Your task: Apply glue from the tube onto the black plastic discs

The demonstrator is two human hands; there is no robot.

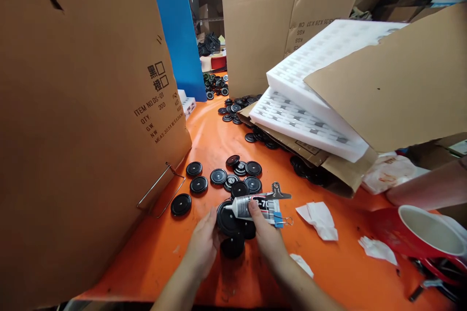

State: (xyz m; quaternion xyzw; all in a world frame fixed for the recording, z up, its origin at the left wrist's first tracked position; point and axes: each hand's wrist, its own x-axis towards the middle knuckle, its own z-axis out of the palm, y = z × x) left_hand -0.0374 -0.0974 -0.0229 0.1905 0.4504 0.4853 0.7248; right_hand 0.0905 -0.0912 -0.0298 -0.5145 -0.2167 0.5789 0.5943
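At far left, a tall box (91, 107), printed face turned inward, with a bent wire (153, 186) at its foot. Past its edge, a blue board (178, 34), upright. Next along, on the orange table (215, 138), black discs (181, 204), three in a loose column and others bunched further right, most lying flat.

Left hand (205, 239): grips the held disc (226, 222) at its left rim, thumb by the edge, fingers mostly out of sight. Keeps the broad face turned up toward the camera, with more discs close below and to the right.

Over that face, the tube (245, 208): points left, nozzle (228, 207) toward the left hand (touching the face or just clear of it, cannot tell). Runs nearly level, long axis crosswise to the view, label upward and tail to the right.

Right hand (268, 238): clamped on the tube, thumb across the label, other fingers hidden underneath. At the tail, a metal clip (277, 192) on the far side and a blue clip (278, 219) on the near side.

Farther right and back, white foam (310, 129) in two stacked slabs. Nearer, a crumpled tissue (319, 221); then, toward the right edge, a red cup (386, 228), mouth upward.
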